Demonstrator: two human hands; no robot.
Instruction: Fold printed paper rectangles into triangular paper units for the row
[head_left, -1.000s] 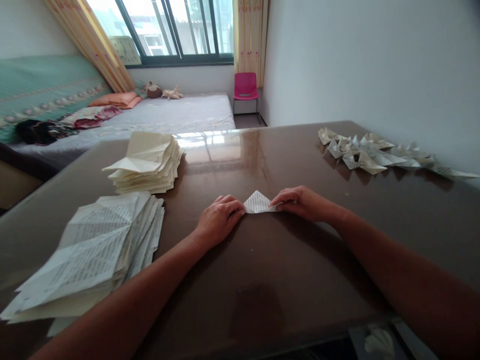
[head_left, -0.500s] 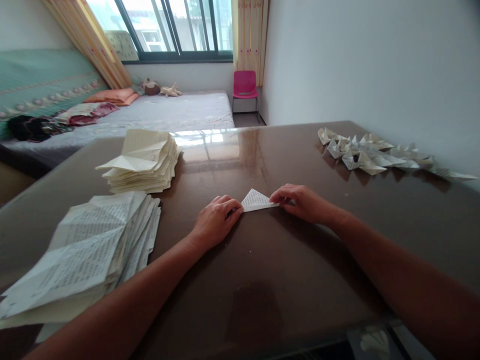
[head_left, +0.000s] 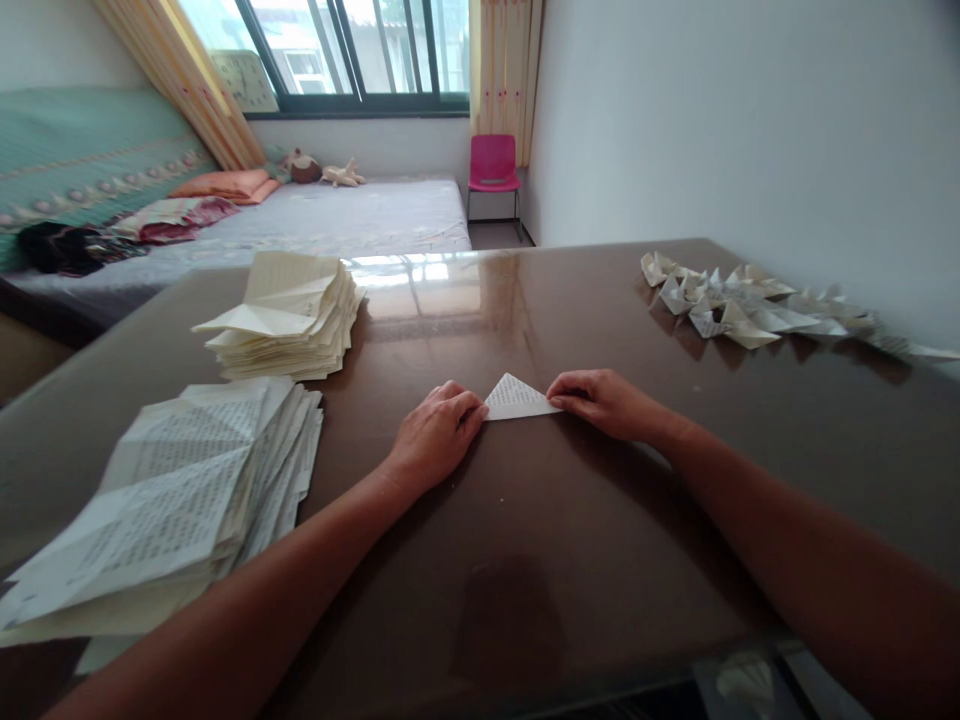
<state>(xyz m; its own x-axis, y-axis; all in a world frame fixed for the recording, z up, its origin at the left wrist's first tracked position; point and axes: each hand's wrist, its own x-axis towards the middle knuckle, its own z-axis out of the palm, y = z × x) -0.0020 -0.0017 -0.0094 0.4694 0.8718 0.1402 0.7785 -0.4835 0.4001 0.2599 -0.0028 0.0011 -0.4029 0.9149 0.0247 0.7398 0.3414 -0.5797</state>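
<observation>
A small folded sheet of printed paper point(head_left: 514, 397) lies on the brown table between my hands. Its shape is a triangle with the point away from me and a plain white strip along the near edge. My left hand point(head_left: 441, 428) pinches its left corner, fingers bent over the paper. At the opposite corner, my right hand point(head_left: 596, 400) grips the end of the strip between thumb and fingers. The fingertips cover both corners.
To the left stand a stack of creased printed sheets point(head_left: 180, 490) and, behind it, a stack of cream sheets point(head_left: 292, 310). Several folded paper pieces point(head_left: 735, 300) sit at the far right by the wall. A bed point(head_left: 390, 215) and a pink chair point(head_left: 493, 165) are beyond the table point(head_left: 420, 620).
My right hand has shifted slightly outward, and its fingers have closed on the strip's right end. More of the white strip shows. My left hand stays at its corner.
</observation>
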